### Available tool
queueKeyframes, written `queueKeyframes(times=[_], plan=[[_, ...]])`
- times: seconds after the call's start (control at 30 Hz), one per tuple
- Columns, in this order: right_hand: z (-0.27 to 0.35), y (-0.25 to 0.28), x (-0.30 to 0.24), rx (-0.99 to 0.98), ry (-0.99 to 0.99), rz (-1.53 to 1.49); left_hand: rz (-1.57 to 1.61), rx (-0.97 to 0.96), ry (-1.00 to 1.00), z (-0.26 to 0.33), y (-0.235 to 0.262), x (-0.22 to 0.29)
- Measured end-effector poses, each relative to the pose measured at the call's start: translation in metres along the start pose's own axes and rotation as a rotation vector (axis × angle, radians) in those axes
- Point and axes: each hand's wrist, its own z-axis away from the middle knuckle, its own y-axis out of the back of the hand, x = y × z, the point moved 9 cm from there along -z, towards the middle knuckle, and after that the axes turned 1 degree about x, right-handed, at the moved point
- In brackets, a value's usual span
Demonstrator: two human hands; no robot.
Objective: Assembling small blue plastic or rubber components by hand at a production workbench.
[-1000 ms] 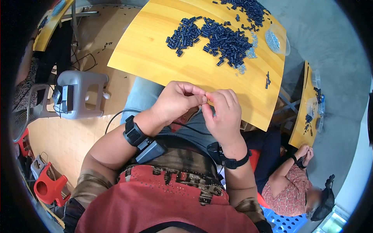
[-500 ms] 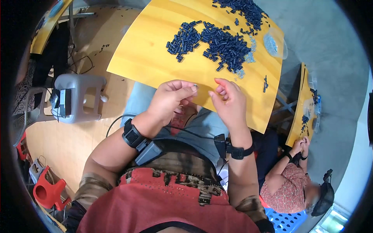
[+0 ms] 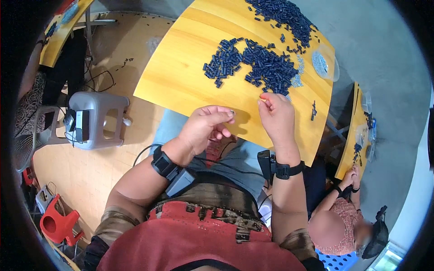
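My left hand [image 3: 203, 128] is above the near edge of the yellow table [image 3: 181, 77]. Its thumb and forefinger pinch a small dark piece [image 3: 232, 113], mostly covered by the fingertips. To its right, my right hand [image 3: 278, 119] has thumb and forefinger brought together; anything between them is too small to make out. Just beyond that hand lie tiny silvery pieces [image 3: 296, 81], beside a heap of short black cylindrical parts [image 3: 271, 70]. A smaller heap of the same black parts [image 3: 222, 62] sits to the left.
A larger black heap [image 3: 289, 20] covers the table's far side. Near the right edge are a clear plastic tray [image 3: 320, 64] of silvery bits and a few black parts [image 3: 313, 110]. A co-worker sits at another table [image 3: 347, 153] on the right; a grey stool [image 3: 101, 117] stands left.
My right hand has moved forward toward the silvery pieces, and its spread fingers have come together. My left hand keeps its pinch on the dark piece. The whole view has shifted slightly.
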Motion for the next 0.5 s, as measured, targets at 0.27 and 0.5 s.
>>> queueKeyframes(times=[0.27,0.5], plan=[[-0.033,-0.025,-0.046,-0.001,0.235,0.007,-0.022,-0.057,0.044,0.005,-0.004,0.002],[-0.048,-0.039,-0.068,0.004,0.325,-0.015,-0.041,-0.075,0.058,0.004,-0.002,0.000]])
